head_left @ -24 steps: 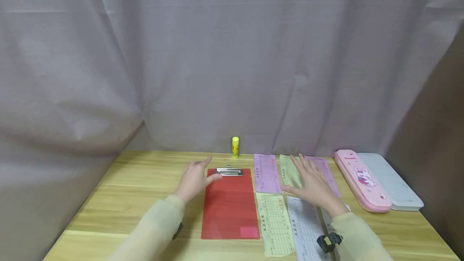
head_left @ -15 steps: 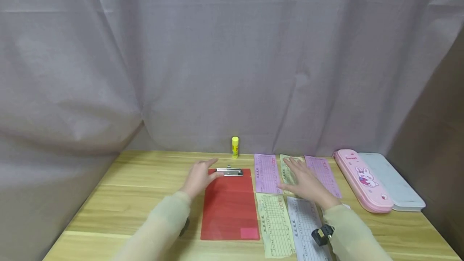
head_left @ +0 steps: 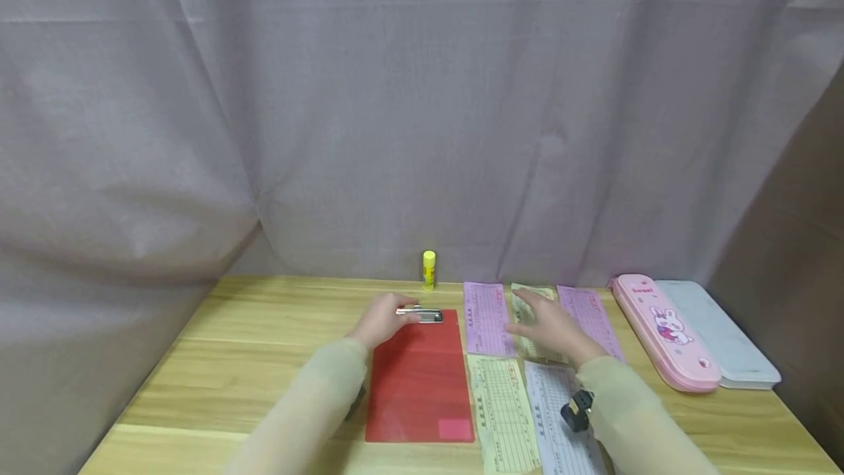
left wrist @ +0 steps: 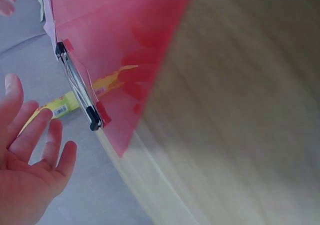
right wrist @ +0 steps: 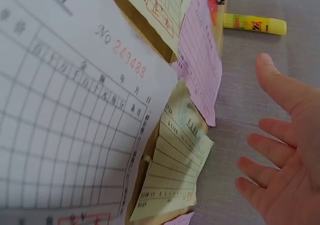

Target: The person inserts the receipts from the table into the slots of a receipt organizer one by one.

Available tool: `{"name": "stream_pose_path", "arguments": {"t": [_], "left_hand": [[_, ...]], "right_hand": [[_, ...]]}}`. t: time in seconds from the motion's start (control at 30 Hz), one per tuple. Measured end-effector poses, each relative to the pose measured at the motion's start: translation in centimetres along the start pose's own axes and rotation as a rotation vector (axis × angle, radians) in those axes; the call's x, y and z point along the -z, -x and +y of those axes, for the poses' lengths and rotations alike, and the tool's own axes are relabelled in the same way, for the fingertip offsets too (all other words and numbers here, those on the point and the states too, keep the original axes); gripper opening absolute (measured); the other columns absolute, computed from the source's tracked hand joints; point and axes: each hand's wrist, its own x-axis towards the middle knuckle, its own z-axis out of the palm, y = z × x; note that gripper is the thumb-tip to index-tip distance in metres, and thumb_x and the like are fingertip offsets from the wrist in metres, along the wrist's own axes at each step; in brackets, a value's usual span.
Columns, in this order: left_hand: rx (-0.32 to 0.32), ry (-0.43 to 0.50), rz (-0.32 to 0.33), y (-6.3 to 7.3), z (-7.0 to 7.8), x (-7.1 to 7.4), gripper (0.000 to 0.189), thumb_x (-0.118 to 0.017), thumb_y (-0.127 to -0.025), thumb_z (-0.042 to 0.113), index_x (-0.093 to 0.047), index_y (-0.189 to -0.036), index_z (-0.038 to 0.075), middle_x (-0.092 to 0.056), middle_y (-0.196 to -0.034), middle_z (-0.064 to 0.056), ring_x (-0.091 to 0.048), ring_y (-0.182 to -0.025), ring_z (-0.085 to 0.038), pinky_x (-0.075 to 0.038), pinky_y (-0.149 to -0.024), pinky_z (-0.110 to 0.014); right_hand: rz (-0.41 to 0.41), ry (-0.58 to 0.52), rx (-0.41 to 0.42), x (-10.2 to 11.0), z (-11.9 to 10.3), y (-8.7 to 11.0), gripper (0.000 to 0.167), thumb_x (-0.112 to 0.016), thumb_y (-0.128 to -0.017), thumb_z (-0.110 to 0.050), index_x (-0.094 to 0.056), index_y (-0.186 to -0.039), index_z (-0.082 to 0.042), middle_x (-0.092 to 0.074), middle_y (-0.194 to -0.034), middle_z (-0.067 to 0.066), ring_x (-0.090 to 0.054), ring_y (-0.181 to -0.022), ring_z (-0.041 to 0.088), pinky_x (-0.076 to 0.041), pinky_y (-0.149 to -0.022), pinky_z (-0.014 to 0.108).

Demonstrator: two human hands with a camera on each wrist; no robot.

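My left hand (head_left: pixel 382 321) hovers at the top left of a red clipboard (head_left: pixel 418 380), its fingers beside the metal clip (left wrist: pixel 79 87). In the left wrist view the fingers (left wrist: pixel 31 135) are loosely bent and spread, apart from the clip, holding nothing. My right hand (head_left: pixel 552 325) is over a pale green printed slip (right wrist: pixel 175 160), partly covering it in the head view. Its thumb and fingers are spread, with nothing held. Around it lie a purple slip (head_left: pixel 486 321), another purple slip (head_left: pixel 590 310), a second green slip (head_left: pixel 504 413) and a white form (head_left: pixel 549 398).
A yellow glue stick (head_left: pixel 429 270) stands upright behind the clipboard. At the right are a pink pencil case (head_left: pixel 666 328) with a rabbit picture and a pale flat case (head_left: pixel 725 339) beside it. A grey curtain (head_left: pixel 461 130) hangs along the table's back edge.
My left hand has moved right, up to the clipboard's clip. My right hand has shifted slightly left over the green slip. The papers and clipboard have stayed in place.
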Motion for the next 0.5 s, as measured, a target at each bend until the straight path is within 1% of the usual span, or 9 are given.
{"name": "stream_pose_path", "arguments": {"t": [0.1, 0.2, 0.27, 0.33, 0.43, 0.5], "left_hand": [[0.05, 0.009, -0.01, -0.5, 0.4, -0.4, 0.042, -0.074, -0.082, 0.02, -0.066, -0.118, 0.002, -0.067, -0.115, -0.014, -0.062, -0.109, -0.031, -0.05, -0.094, -0.042], [0.102, 0.034, -0.03, -0.9, 0.5, -0.9, 0.045, -0.075, -0.081, 0.022, -0.065, -0.121, 0.005, -0.066, -0.117, -0.011, -0.06, -0.111, -0.029, -0.05, -0.094, -0.041], [0.13, 0.06, -0.044, -1.2, 0.5, -1.2, 0.045, -0.075, -0.081, 0.022, -0.065, -0.122, 0.006, -0.066, -0.119, -0.01, -0.06, -0.111, -0.028, -0.05, -0.094, -0.041], [0.149, 0.081, -0.056, -1.5, 0.3, -1.4, 0.045, -0.075, -0.082, 0.023, -0.064, -0.122, 0.007, -0.065, -0.12, -0.009, -0.059, -0.112, -0.026, -0.05, -0.094, -0.04], [0.142, 0.088, -0.06, -1.9, -0.1, -1.7, 0.045, -0.075, -0.081, 0.022, -0.064, -0.122, 0.005, -0.065, -0.12, -0.01, -0.06, -0.113, -0.026, -0.05, -0.094, -0.039], [0.117, 0.055, -0.063, -2.0, -0.3, -1.8, 0.044, -0.076, -0.08, 0.021, -0.066, -0.119, 0.003, -0.067, -0.117, -0.011, -0.061, -0.111, -0.026, -0.05, -0.094, -0.038]], "right_hand": [[0.002, -0.004, -0.008, -0.5, 0.0, -0.7, 0.072, -0.074, -0.082, -0.026, -0.041, -0.138, 0.005, -0.045, -0.138, 0.029, -0.042, -0.126, 0.048, -0.034, -0.104, 0.059], [0.03, 0.007, 0.013, -0.9, -0.1, -1.5, 0.07, -0.075, -0.081, -0.026, -0.045, -0.135, 0.006, -0.05, -0.133, 0.028, -0.046, -0.122, 0.047, -0.037, -0.101, 0.058], [0.025, 0.003, 0.014, -1.2, -0.3, -2.1, 0.069, -0.075, -0.081, -0.026, -0.045, -0.135, 0.006, -0.051, -0.132, 0.028, -0.049, -0.119, 0.045, -0.04, -0.1, 0.057], [0.014, -0.003, -0.004, -1.4, -0.3, -2.7, 0.068, -0.074, -0.082, -0.026, -0.045, -0.136, 0.004, -0.051, -0.133, 0.027, -0.05, -0.119, 0.044, -0.039, -0.101, 0.056], [0.001, -0.024, -0.04, -1.8, -0.3, -3.5, 0.065, -0.072, -0.084, -0.022, -0.045, -0.136, 0.004, -0.05, -0.134, 0.027, -0.048, -0.121, 0.044, -0.038, -0.102, 0.056], [0.012, -0.028, -0.042, -2.1, -0.1, -4.1, 0.061, -0.072, -0.084, -0.019, -0.047, -0.134, 0.005, -0.05, -0.133, 0.027, -0.047, -0.123, 0.045, -0.036, -0.103, 0.056]]}}
